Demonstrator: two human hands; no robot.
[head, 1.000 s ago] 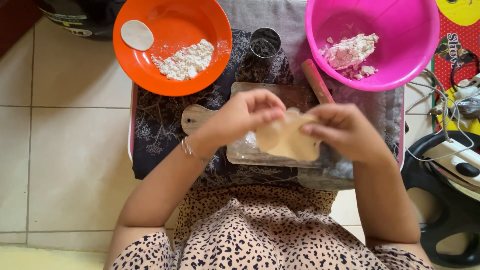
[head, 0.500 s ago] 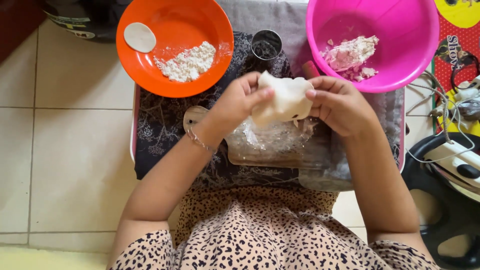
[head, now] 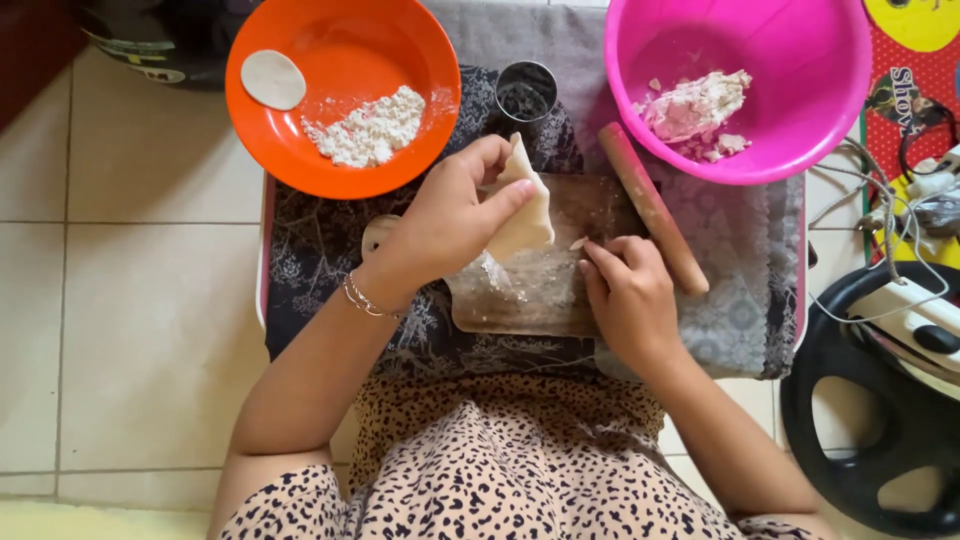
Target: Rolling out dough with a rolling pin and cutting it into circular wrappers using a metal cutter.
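Note:
My left hand [head: 455, 215] grips a thin flat piece of pale dough [head: 525, 205], held upright on its edge above a floured wooden board [head: 540, 290]. My right hand [head: 625, 295] rests on the board beside it, fingertips pinched on a small scrap of dough [head: 578, 243]. A wooden rolling pin [head: 652, 208] lies slantwise just right of that hand.
The board sits on a low table under a grey patterned cloth [head: 740, 300]. An orange bowl [head: 340, 90] with flour and a dough disc stands at the back left, a pink bowl [head: 740, 85] with dough bits at the back right, a small metal cup [head: 525, 92] between them. A dark wheel-shaped object [head: 870, 400] lies at the right.
The dough was held in both hands; now only my left hand holds it, turned on edge. My right hand has dropped onto the board and pinches a scrap.

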